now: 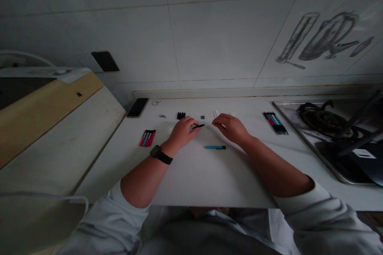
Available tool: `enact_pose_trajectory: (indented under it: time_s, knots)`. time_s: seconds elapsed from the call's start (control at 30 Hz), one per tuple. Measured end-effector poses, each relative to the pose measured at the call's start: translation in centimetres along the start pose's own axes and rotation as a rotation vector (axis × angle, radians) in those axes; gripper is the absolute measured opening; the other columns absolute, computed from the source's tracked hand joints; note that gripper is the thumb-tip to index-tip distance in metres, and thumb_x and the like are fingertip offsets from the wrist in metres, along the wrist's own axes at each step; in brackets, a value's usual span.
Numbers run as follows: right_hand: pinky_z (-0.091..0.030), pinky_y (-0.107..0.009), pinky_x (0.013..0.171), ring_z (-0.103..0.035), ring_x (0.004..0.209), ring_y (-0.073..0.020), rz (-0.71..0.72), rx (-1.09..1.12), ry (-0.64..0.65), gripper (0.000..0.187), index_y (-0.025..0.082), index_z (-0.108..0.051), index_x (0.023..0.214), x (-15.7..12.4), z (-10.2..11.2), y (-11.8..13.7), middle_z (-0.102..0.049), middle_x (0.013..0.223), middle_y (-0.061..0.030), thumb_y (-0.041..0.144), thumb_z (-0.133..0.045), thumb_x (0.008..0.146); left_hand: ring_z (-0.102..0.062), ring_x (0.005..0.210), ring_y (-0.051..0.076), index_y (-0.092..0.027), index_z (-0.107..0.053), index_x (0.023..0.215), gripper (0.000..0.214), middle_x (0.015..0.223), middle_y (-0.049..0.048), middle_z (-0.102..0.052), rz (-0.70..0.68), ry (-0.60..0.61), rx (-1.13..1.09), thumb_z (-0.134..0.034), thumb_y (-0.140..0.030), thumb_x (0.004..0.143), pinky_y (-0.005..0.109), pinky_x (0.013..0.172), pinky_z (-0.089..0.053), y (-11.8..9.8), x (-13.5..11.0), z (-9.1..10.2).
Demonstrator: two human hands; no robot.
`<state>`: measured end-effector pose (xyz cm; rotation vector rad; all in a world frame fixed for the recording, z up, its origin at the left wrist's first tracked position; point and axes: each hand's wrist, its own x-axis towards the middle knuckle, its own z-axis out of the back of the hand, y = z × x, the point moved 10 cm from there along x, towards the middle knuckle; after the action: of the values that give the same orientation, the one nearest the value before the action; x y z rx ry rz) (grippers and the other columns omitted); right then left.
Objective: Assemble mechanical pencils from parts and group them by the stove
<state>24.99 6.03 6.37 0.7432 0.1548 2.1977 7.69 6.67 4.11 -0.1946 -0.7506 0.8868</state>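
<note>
My left hand is closed around a slim black pen part, which points right. Just to its right, the fingers of my right hand are pinched together; what sits between them is too small and dim to make out. In front of both hands a blue pen with a black end lies flat on the white counter. Behind the hands are several black pen parts, small dark pieces and thin white sticks, partly hidden by my right hand.
Red and blue pen barrels lie at the left, with small metallic pieces farther back. A phone rests in the back left corner. Several pens lie at the right, beside a gas stove. A tiled wall stands behind.
</note>
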Motion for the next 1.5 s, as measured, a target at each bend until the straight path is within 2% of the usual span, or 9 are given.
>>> enact_pose_trajectory:
  time_s: [0.43, 0.6, 0.87, 1.1, 1.2, 1.27, 1.37, 1.43, 1.5]
  knots:
    - [-0.05, -0.03, 0.08, -0.069, 0.091, -0.0206, 0.051, -0.063, 0.04, 0.022, 0.022, -0.077, 0.101, -0.2, -1.2, 1.0, -0.075, 0.102, -0.0078, 0.02, -0.056, 0.102, -0.064, 0.094, 0.02, -0.021, -0.066, 0.093, 0.014, 0.097, 0.0037, -0.067, -0.04, 0.028, 0.009, -0.079, -0.019, 0.087, 0.036, 0.085, -0.053, -0.7, 0.0, -0.2]
    - [-0.051, -0.031, 0.08, -0.069, 0.09, -0.0211, 0.065, -0.046, 0.007, 0.019, 0.021, -0.076, 0.108, -0.3, -1.5, 1.4, -0.076, 0.102, -0.0084, 0.02, -0.058, 0.101, -0.063, 0.093, 0.02, -0.021, -0.065, 0.091, 0.014, 0.096, 0.0031, -0.067, -0.061, 0.039, 0.005, -0.079, -0.019, 0.087, 0.035, 0.084, -0.053, -1.4, 0.1, -0.1]
    - [-0.055, -0.036, 0.089, -0.068, 0.096, -0.0225, 0.117, 0.146, -0.054, 0.022, 0.022, -0.07, 0.119, -0.3, -1.5, 2.7, -0.072, 0.106, -0.0109, 0.026, -0.054, 0.105, -0.065, 0.093, 0.02, -0.02, -0.066, 0.093, 0.009, 0.096, 0.004, -0.068, -0.085, 0.034, -0.07, -0.075, -0.019, 0.09, 0.035, 0.083, -0.054, -2.5, 0.1, 0.3]
    - [-0.053, -0.047, 0.105, -0.062, 0.119, -0.0264, 0.096, 0.406, -0.095, 0.033, 0.026, -0.063, 0.131, -0.3, -0.8, 4.0, -0.065, 0.123, -0.0133, 0.044, -0.056, 0.104, -0.067, 0.094, 0.021, -0.02, -0.067, 0.095, 0.008, 0.097, 0.0057, -0.07, -0.092, 0.05, -0.121, -0.074, -0.025, 0.093, 0.036, 0.085, -0.055, -2.3, 0.0, -0.1]
    - [-0.054, -0.045, 0.106, -0.058, 0.128, -0.0253, 0.011, 0.566, -0.105, 0.041, 0.028, -0.057, 0.138, -0.2, -0.3, 3.0, -0.06, 0.136, -0.0135, 0.051, -0.055, 0.104, -0.067, 0.094, 0.02, -0.02, -0.067, 0.096, 0.007, 0.096, 0.0055, -0.07, -0.094, 0.035, -0.13, -0.072, -0.025, 0.095, 0.036, 0.086, -0.055, -2.3, 0.0, 0.1]
    - [-0.055, -0.043, 0.103, -0.058, 0.13, -0.0243, -0.109, 0.645, -0.174, 0.043, 0.028, -0.053, 0.14, -0.2, 0.5, 0.9, -0.059, 0.14, -0.0131, 0.054, -0.049, 0.105, -0.066, 0.092, 0.02, -0.02, -0.067, 0.095, 0.005, 0.094, 0.005, -0.069, -0.077, 0.001, -0.131, -0.071, -0.024, 0.095, 0.035, 0.085, -0.055, -2.1, 0.1, 0.6]
    - [-0.058, -0.038, 0.089, -0.066, 0.112, -0.0227, -0.319, 0.606, -0.287, 0.042, 0.026, -0.057, 0.132, -0.6, 1.6, -3.0, -0.068, 0.123, -0.0115, 0.056, -0.046, 0.105, -0.065, 0.09, 0.019, -0.02, -0.066, 0.098, 0.003, 0.094, 0.0044, -0.069, -0.026, -0.071, -0.127, -0.068, -0.02, 0.096, 0.034, 0.084, -0.054, -1.3, 0.2, 1.3]
    - [-0.057, -0.035, 0.08, -0.068, 0.093, -0.0207, -0.357, 0.493, -0.171, 0.036, 0.023, -0.066, 0.117, -0.4, 1.1, -3.8, -0.072, 0.105, -0.0085, 0.053, -0.055, 0.1, -0.065, 0.091, 0.018, -0.02, -0.064, 0.101, 0.006, 0.096, 0.0045, -0.069, 0.018, -0.124, -0.114, -0.066, -0.019, 0.096, 0.034, 0.085, -0.054, -0.5, 0.2, 1.7]
    - [-0.053, -0.032, 0.075, -0.067, 0.082, -0.019, -0.284, 0.408, 0.087, 0.028, 0.022, -0.071, 0.102, -0.1, -0.7, -2.8, -0.074, 0.092, -0.0058, 0.047, -0.063, 0.096, -0.066, 0.093, 0.019, -0.021, -0.062, 0.104, 0.007, 0.099, 0.0049, -0.07, 0.054, -0.163, -0.101, -0.064, -0.019, 0.097, 0.035, 0.087, -0.054, 0.3, 0.1, 1.9]
